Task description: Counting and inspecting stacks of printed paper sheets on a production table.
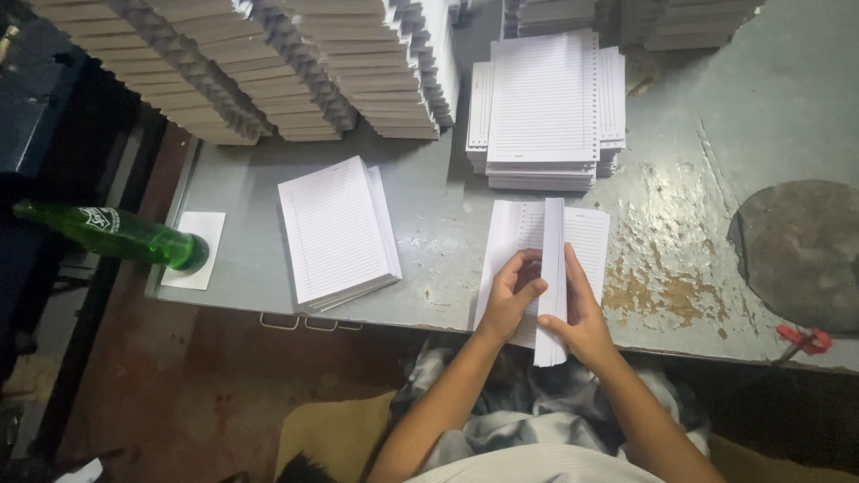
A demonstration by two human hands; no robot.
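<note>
The table [716,107] is carrying everything, its grey top worn and rust-stained to the right of the sheaf. Tall staggered stacks [268,63] of ruled paper are standing along the far edge, well beyond the sheaf. A lower pile [543,107] is sitting just beyond the sheaf. A pad [335,233] is lying to the left of the sheaf, apart from it. A green bottle [116,234] is lying farther left, at the table's corner, its base over a white card [199,250].

The sheaf [552,259] is standing on edge at the near rim, over flat ruled sheets [510,233]. The right hand [582,317] is clamped on the sheaf's lower edge. The left hand [512,295] is curled against its left face, fingers closed on the leaves.

Judgement: squaring or counting of the sheaf is in hand. The next move calls for keeping the edges flush while both hands are gripping.
</note>
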